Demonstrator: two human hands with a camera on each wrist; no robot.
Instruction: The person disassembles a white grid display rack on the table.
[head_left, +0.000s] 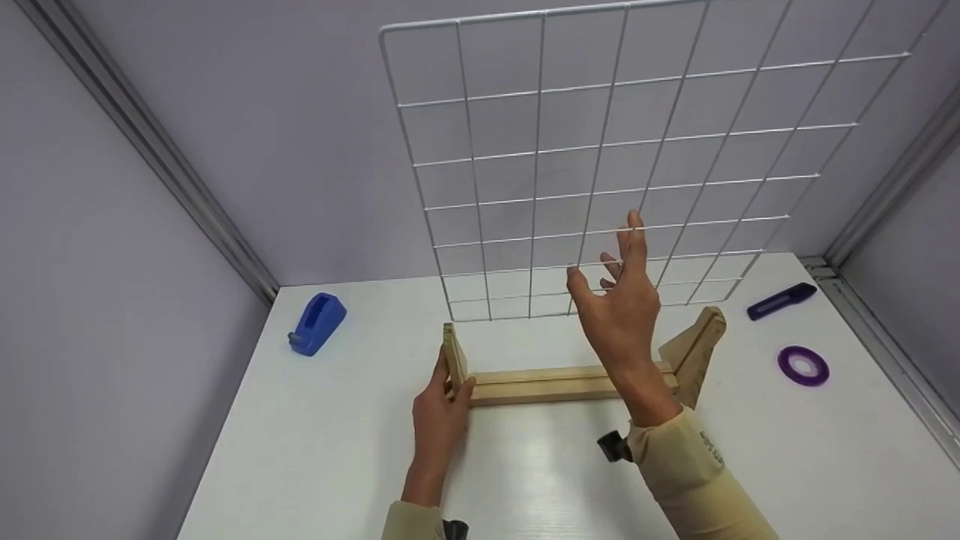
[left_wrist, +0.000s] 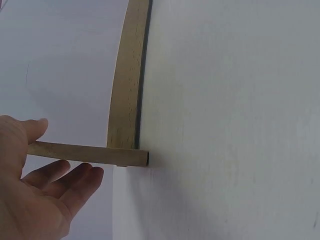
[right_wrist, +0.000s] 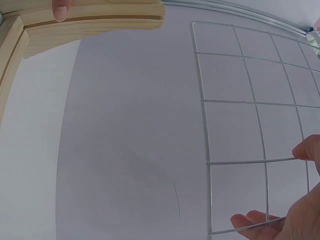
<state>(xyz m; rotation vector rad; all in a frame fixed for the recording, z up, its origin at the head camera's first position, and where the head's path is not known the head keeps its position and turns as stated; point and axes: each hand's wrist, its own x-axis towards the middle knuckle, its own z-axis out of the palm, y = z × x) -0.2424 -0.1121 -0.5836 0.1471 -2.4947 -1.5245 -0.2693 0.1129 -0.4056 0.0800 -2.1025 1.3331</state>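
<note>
A white wire grid panel [head_left: 600,150] stands upright at the back of the white table [head_left: 337,450]. In front of it lies a wooden stand [head_left: 555,382], a long bar with an upright foot at each end. My left hand [head_left: 441,409] pinches the left foot [head_left: 453,358] between thumb and fingers; the left wrist view shows that foot [left_wrist: 85,152] between the thumb and the fingers [left_wrist: 75,180]. My right hand [head_left: 619,300] is raised with fingers spread and straight at the grid's lower wires. In the right wrist view its fingertips [right_wrist: 260,222] lie against the grid panel [right_wrist: 235,100].
A blue tape dispenser [head_left: 316,324] sits at the back left of the table. A dark blue cutter [head_left: 781,300] and a purple tape roll [head_left: 803,365] lie at the right. Grey walls with metal rails close in the left, back and right sides.
</note>
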